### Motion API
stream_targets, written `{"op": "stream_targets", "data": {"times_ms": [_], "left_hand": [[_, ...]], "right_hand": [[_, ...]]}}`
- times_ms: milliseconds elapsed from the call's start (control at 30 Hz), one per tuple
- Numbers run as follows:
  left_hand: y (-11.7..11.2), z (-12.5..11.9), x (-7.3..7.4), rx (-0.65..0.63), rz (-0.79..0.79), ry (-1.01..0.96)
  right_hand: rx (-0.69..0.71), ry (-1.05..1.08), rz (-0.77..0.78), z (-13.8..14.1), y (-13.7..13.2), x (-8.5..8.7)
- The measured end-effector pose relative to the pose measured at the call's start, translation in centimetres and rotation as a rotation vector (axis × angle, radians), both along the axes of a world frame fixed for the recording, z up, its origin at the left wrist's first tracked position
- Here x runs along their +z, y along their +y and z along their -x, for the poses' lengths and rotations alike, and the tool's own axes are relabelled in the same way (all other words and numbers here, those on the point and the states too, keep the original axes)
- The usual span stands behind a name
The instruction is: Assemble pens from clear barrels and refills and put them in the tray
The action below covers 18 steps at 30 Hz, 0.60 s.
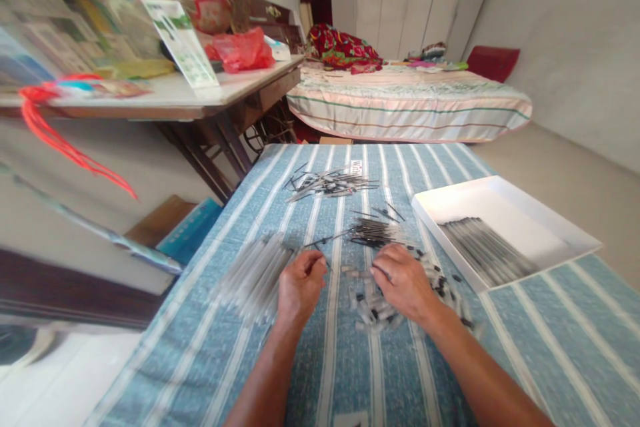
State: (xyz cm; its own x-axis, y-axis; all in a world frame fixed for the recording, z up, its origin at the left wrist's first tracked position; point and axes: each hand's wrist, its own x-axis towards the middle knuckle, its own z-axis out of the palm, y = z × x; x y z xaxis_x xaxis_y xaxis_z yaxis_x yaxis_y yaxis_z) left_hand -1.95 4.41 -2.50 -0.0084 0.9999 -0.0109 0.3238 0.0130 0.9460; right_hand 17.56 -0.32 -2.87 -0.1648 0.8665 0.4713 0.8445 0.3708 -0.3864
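Note:
My left hand point(302, 281) is closed in a pinch beside a bundle of translucent pen barrels point(253, 277). A small dark tip shows by its fingertips, but what it holds is too blurred to name. Thin dark pen refills point(371, 232) lie in a heap beyond my hands, a few straying toward the left one. My right hand point(404, 281) has its fingers curled together over a spread of clear and black pen caps point(377, 310). Its fingertips are partly hidden, so whatever is in them cannot be made out.
A white open box point(545, 220) at the right holds a row of pens point(487, 250). Farther back on the striped cloth point(325, 360) lies another loose pile of thin pen parts point(330, 183). A cluttered side table point(195, 107) stands at the left, a bed point(410, 100) behind.

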Motion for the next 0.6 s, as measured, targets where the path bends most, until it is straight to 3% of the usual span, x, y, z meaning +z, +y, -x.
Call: {"op": "stream_targets", "data": {"times_ms": [300, 433, 600], "left_hand": [[0.8, 2.9, 1.3, 0.072, -0.132, 0.397], [0.4, 2.7, 1.8, -0.066, -0.165, 0.739], [-0.5, 1.4, 2.2, -0.232, -0.070, 1.072]], "right_hand": [[0.027, -0.049, 0.001, 1.1, -0.3, -2.5], [0.017, -0.073, 0.018, 1.0, -0.3, -2.8], [0.012, -0.067, 0.036, 1.1, -0.4, -2.7]]}}
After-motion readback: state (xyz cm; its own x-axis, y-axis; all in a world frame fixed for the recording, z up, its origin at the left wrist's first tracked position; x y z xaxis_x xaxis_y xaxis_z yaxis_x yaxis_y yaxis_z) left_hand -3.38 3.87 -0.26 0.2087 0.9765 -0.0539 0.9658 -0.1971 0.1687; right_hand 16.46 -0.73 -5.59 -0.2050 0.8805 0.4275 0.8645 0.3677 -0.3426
